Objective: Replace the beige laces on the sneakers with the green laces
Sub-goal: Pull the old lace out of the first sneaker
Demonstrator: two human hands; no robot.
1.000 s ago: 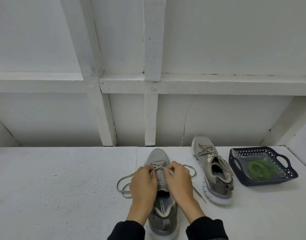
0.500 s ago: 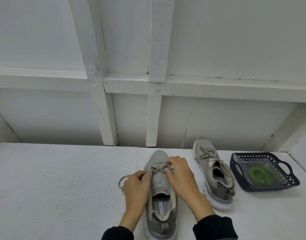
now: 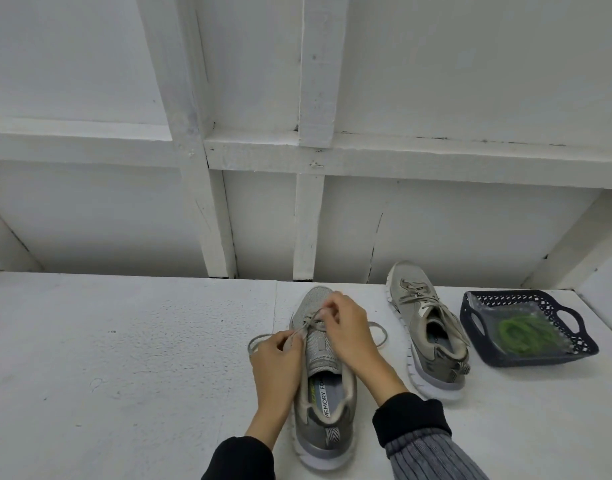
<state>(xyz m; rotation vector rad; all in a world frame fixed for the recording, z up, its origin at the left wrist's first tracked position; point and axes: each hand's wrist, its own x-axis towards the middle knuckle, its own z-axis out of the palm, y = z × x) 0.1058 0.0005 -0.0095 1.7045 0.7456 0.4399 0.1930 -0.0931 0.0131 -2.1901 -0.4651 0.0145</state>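
Observation:
A grey sneaker (image 3: pixel 323 403) stands in front of me, toe pointing away, its tongue bare and the beige lace (image 3: pixel 379 332) loosened, with loops lying on both sides. My left hand (image 3: pixel 275 367) pinches a strand of that lace at the shoe's left edge. My right hand (image 3: pixel 347 329) pinches the lace over the lowest eyelets near the toe. The second grey sneaker (image 3: pixel 427 329) lies to the right, still laced in beige. The green laces (image 3: pixel 521 332) lie coiled in a dark blue basket (image 3: pixel 526 356).
Everything rests on a white painted table (image 3: pixel 124 375). A white wall with wooden battens (image 3: pixel 308 216) rises right behind the shoes. The basket stands at the far right, near the table's edge.
My right hand has moved forward toward the toe eyelets and my left hand has slid out to the shoe's left side. More of the tongue is bare and the lace is looser.

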